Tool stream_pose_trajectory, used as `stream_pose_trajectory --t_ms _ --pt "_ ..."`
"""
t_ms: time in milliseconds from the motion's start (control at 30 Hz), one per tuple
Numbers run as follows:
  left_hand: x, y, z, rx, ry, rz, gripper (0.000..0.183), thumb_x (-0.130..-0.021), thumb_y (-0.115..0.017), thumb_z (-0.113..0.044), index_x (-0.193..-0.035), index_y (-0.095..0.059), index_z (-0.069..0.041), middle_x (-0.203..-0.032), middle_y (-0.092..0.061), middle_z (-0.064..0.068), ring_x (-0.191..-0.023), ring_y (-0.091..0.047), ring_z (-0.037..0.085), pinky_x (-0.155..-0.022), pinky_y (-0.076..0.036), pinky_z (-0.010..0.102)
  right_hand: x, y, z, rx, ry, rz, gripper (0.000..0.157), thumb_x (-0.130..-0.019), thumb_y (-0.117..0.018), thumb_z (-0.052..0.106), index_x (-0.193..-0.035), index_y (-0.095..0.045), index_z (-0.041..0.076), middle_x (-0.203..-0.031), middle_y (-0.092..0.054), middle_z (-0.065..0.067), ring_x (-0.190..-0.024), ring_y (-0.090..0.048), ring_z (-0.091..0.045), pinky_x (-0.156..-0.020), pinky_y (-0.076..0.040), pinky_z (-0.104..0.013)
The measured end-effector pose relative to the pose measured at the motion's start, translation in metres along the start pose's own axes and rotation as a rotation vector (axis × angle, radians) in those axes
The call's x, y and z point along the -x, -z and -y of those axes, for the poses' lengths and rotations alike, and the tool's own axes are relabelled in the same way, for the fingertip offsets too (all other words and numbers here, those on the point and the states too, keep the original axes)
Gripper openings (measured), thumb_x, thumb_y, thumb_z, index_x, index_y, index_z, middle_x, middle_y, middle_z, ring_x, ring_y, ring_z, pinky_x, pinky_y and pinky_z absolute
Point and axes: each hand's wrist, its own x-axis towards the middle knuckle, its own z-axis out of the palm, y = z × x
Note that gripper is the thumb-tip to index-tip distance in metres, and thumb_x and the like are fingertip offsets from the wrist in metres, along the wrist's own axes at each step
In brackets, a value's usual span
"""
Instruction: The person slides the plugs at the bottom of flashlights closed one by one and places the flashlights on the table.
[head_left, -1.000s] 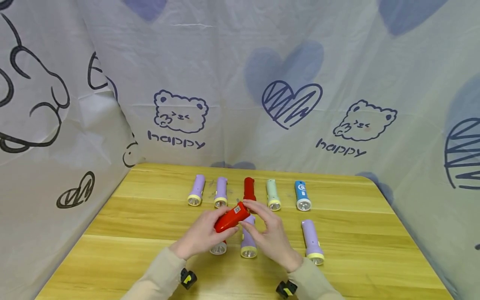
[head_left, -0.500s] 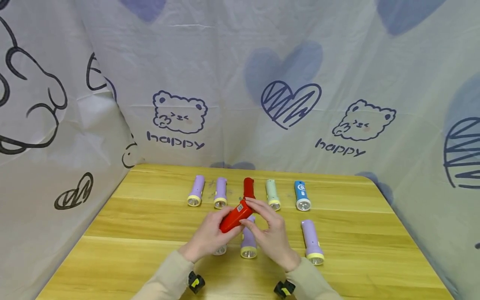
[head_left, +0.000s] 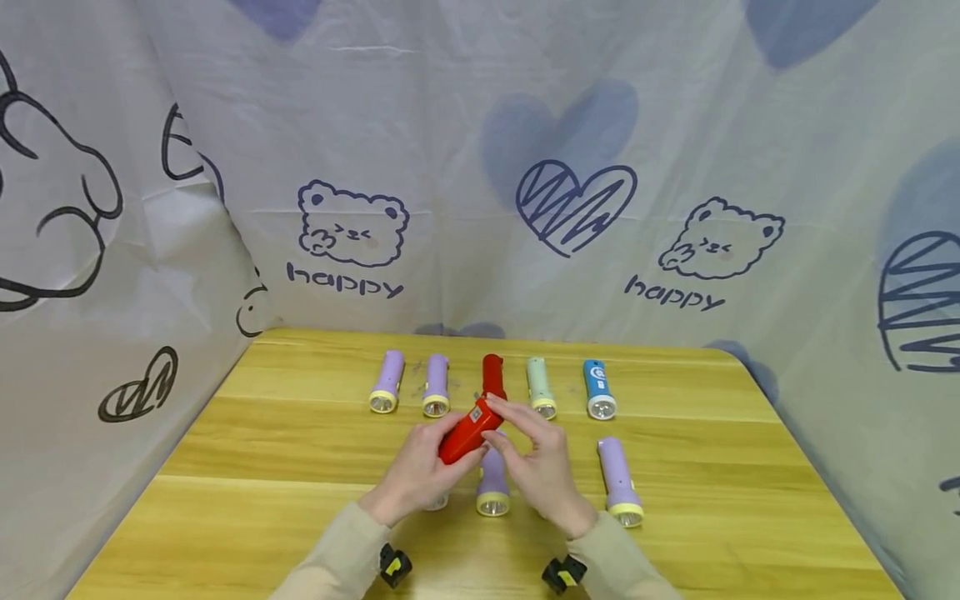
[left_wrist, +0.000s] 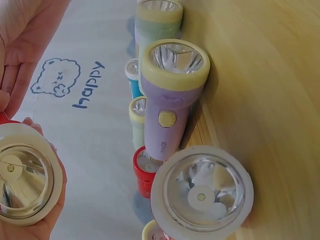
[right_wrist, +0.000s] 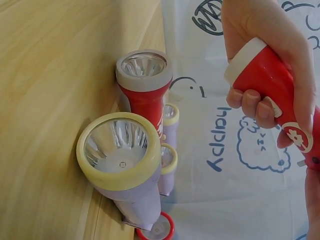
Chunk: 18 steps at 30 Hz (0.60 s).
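Note:
A red flashlight [head_left: 467,435] with a white head rim lies tilted in my left hand [head_left: 415,468], whose fingers wrap its body. Its tail points up and to the right, with a short metal prong [right_wrist: 301,163] sticking out. At this tail end my right hand [head_left: 546,468] pinches the flashlight between fingers and thumb. In the left wrist view the held flashlight's lens [left_wrist: 22,175] faces the camera. Below the hands a purple flashlight [head_left: 492,479] lies on the table, and beside it another red flashlight [right_wrist: 146,100] is mostly hidden by my left hand in the head view.
Along the back of the wooden table [head_left: 300,433] lie two purple flashlights [head_left: 388,379], a red one [head_left: 492,371], a pale green one [head_left: 538,379] and a blue one [head_left: 597,382]. Another purple flashlight [head_left: 617,475] lies front right. A printed cloth [head_left: 450,125] encloses the table's back and sides.
My left hand has shifted slightly right with the red flashlight, which now tilts more steeply. My right hand stays at its tail end. The head view has turned a little.

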Motion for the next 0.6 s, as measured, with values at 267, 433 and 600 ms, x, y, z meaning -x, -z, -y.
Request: stream_pose_trajectory --t_ms 267,433,600 --pt "0.0002 -0.0016 0.0013 -0.001 -0.009 -0.013 0.033 -0.093 -0.071 -0.024 -0.121 -0.065 -0.008 -0.095 -0.075 0.008 -0.07 -0.061 0.004 -0.061 -0.054 0.019 -0.002 -0.0006 0.0005 -0.026 0.012 -0.023 0.04 -0.084 -0.075 -0.004 -0.123 -0.071 0.0 -0.12 -0.073 -0.018 -0.108 -0.072 -0.031 -0.097 -0.056 -0.022" --pt "0.0011 -0.0023 0.0004 -0.003 0.002 -0.022 0.033 -0.093 -0.071 -0.023 -0.122 -0.065 -0.008 -0.092 -0.075 0.007 -0.068 -0.06 0.004 -0.06 -0.053 0.019 -0.0025 -0.001 0.0021 -0.023 0.016 -0.036 0.038 -0.083 -0.075 -0.004 -0.121 -0.071 -0.001 -0.118 -0.073 -0.02 -0.107 -0.073 -0.032 -0.097 -0.055 -0.019" --pt "0.0016 -0.0037 -0.0001 -0.016 0.013 -0.031 0.033 -0.092 -0.072 -0.023 -0.121 -0.066 -0.008 -0.088 -0.074 0.006 -0.066 -0.059 0.003 -0.059 -0.052 0.019 -0.002 -0.0012 0.0017 0.005 0.032 -0.063 0.039 -0.08 -0.077 -0.006 -0.118 -0.072 -0.002 -0.117 -0.075 -0.018 -0.105 -0.073 -0.034 -0.096 -0.054 -0.016"
